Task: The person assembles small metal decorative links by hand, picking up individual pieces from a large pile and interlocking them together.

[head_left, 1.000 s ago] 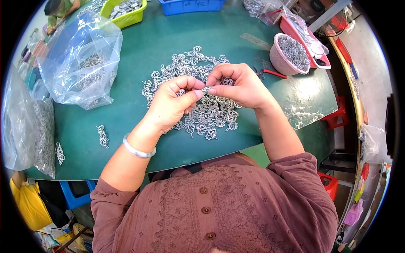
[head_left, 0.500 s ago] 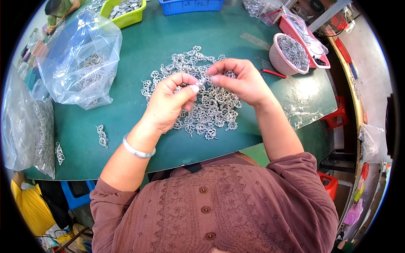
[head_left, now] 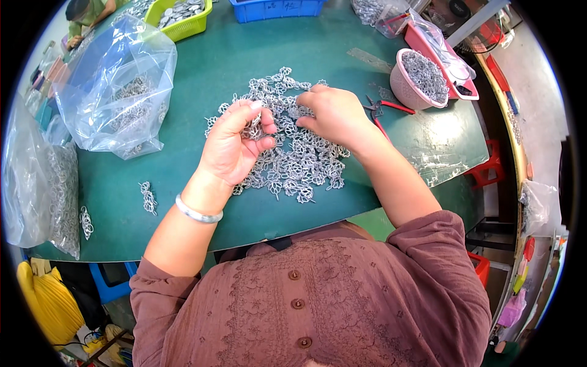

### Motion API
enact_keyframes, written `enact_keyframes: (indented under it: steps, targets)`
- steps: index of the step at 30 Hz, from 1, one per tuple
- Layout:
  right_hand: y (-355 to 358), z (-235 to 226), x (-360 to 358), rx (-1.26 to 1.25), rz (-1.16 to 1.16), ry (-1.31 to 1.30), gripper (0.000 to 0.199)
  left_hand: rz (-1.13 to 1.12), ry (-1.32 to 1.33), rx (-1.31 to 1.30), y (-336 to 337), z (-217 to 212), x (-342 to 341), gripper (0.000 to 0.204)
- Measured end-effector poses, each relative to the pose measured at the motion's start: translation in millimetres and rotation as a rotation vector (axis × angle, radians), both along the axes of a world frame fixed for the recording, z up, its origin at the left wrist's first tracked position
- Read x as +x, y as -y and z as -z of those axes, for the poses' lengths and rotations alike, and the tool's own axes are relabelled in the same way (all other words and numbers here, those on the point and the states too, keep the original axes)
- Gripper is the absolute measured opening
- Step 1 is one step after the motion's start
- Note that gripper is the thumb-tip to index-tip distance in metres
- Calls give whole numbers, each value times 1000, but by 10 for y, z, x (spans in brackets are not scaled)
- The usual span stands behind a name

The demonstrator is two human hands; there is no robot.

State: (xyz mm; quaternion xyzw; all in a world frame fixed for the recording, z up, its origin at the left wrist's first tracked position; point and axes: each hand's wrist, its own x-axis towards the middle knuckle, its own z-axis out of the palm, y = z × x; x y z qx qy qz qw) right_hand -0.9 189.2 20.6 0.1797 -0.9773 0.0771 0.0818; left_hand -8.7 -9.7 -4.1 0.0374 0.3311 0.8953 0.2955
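Silver-grey metal pieces (head_left: 287,153) lie heaped in a lacy, looping pattern on my dark teal-green bench (head_left: 202,79). A plain silver bangle (head_left: 197,213) circles the wrist of my left hand (head_left: 235,147); my blouse (head_left: 318,300) is dusty brown-mauve with tone-on-tone floral embroidery and matching brown buttons. Pliers (head_left: 385,110) show red handles beside a pink bowl (head_left: 422,79) of grey metal bits. Clear, glossy plastic bags (head_left: 116,85) hold more silvery pieces. Farther off sit a lime-green basket (head_left: 180,18) and a bright blue crate (head_left: 278,8); yellow cloth (head_left: 49,300) shows at lower left.
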Motion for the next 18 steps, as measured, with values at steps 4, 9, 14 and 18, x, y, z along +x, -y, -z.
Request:
enact_keyframes:
  steps: [4,9,14,18]
  targets:
    - [49,-26,-18,100,-2,50,18,-37,0,-31,-5,-38,14,10]
    - [-42,3,-27,-160,-37,33,16,-48,29,-101,-51,-125,40,20]
    - [-111,-46,-3,-758,-88,366,20,-64,-70,-267,-72,-129,75,16]
    - [-75,-92,66,-1028,-147,535,17,-17,-174,-357,-117,-154,144,10]
